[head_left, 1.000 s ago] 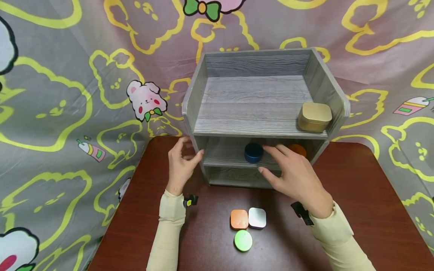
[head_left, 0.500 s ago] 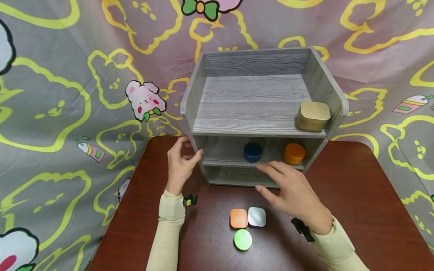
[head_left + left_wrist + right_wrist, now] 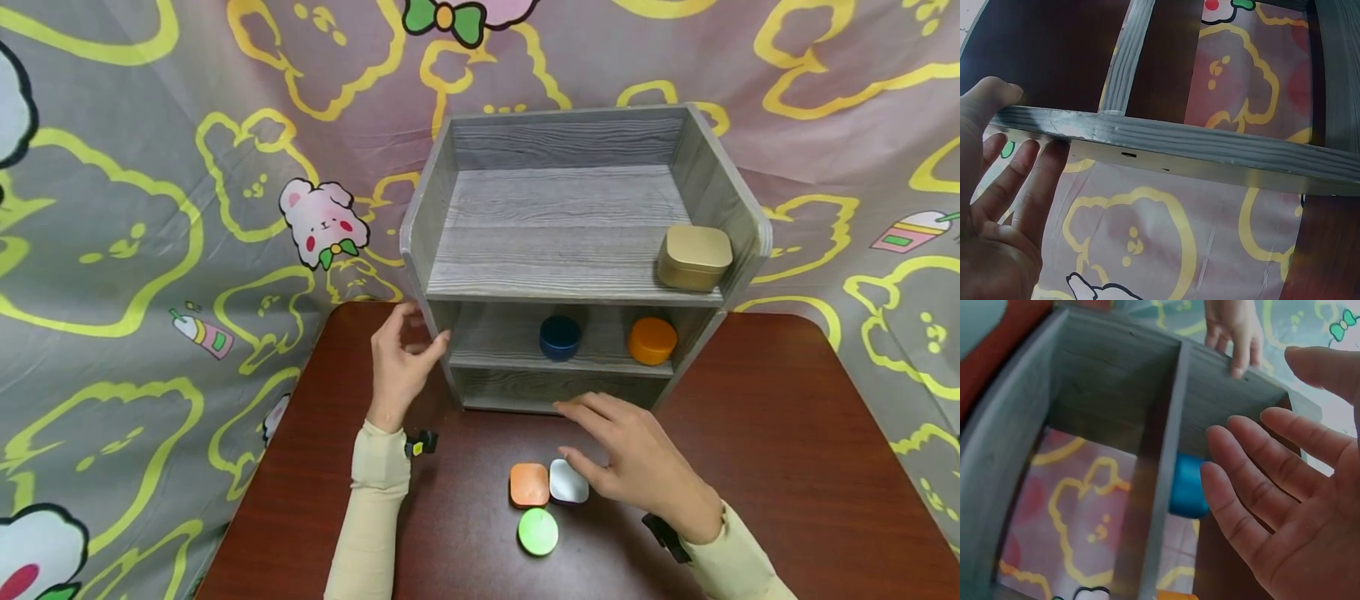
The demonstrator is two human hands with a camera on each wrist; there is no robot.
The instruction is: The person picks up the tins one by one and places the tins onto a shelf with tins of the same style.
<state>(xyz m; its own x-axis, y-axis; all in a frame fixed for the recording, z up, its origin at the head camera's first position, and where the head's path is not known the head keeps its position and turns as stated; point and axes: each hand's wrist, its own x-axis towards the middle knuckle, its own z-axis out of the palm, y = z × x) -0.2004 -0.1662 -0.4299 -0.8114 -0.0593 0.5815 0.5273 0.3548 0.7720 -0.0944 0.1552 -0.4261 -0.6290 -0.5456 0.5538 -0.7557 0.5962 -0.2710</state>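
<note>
My left hand [image 3: 401, 362] holds the left side panel of a grey wooden shelf [image 3: 562, 196]. In the left wrist view, the thumb lies on one face of the panel [image 3: 1166, 134] and the fingers on the other. My right hand [image 3: 637, 454] holds nothing. Its fingers are spread, with the thumb tip over the far edge of a white square tin [image 3: 567, 483]; contact cannot be made out. Beside that tin lie an orange square tin [image 3: 529, 486] and a green round tin [image 3: 537, 532]. A blue round tin [image 3: 560, 337] stands on the middle shelf.
An orange round tin [image 3: 652, 341] stands right of the blue one on the middle shelf. A gold square tin [image 3: 695, 257] sits at the right of the top shelf. The dark red table [image 3: 810, 467] meets a patterned cloth backdrop [image 3: 135, 317].
My right hand has drawn back from beside the blue tin, down and toward me, to the white tin. The orange round tin has come fully into view. The left hand stays put.
</note>
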